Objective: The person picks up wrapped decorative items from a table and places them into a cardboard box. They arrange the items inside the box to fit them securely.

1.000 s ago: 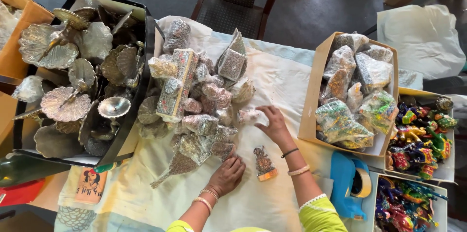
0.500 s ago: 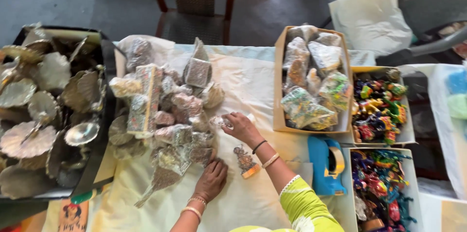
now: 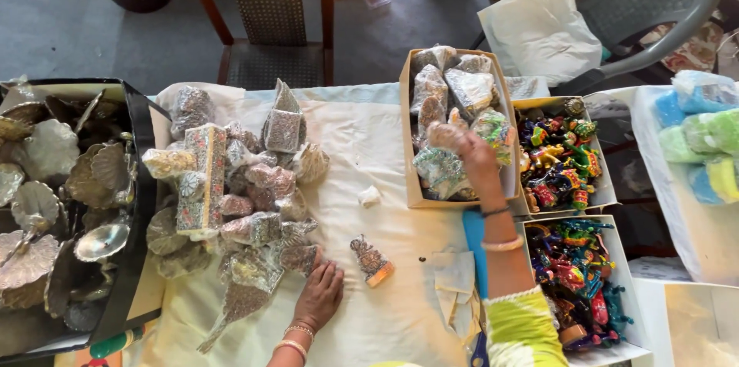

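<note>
My right hand (image 3: 471,153) reaches into a tan cardboard box (image 3: 411,174) and grips a small plastic-wrapped ornament (image 3: 445,136) above other wrapped packets. My left hand (image 3: 321,294) lies flat on the cream cloth (image 3: 362,144), fingers apart, at the near edge of a pile of wrapped silvery ornaments (image 3: 239,190). A small glittery figurine (image 3: 370,259) lies on the cloth between my hands.
A black tray of silver leaf-shaped dishes (image 3: 54,205) fills the left. Two white boxes of colourful figurines (image 3: 573,274) sit at the right, with pastel bundles (image 3: 700,136) beyond. A wooden chair (image 3: 269,20) and a grey plastic chair (image 3: 647,5) stand behind the table.
My right hand has moved from the pile's right edge over to the cardboard box, carrying a wrapped ornament. The left hand stays on the cloth. The view shifted right.
</note>
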